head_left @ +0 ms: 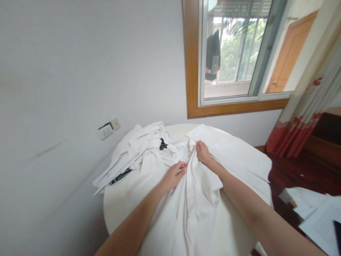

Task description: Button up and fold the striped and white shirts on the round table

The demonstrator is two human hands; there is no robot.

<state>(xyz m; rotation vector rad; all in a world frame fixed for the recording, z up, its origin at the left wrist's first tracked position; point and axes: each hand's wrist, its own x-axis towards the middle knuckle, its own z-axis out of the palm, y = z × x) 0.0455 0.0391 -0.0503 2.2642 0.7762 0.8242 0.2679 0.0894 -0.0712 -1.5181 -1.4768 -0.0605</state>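
A white shirt (197, 192) lies spread over a round white table (115, 206), its front hanging toward me in loose folds. My left hand (174, 175) pinches the long front edge of the shirt near the middle. Higher up, close to what looks like the collar, my right hand (203, 152) is closed on the same edge. One sleeve (237, 153) stretches out flat to the right, past my right forearm. To the left of my hands lies a crumpled heap of white cloth (138, 144), with a black-and-white patterned piece (120, 176) showing from under it.
Behind the table stands a white wall with a socket (105, 132) and a wood-framed window (192, 71). A red-and-white curtain (289, 133) hangs at the right. Papers (319, 217) lie at the lower right, above the dark red floor (279, 167).
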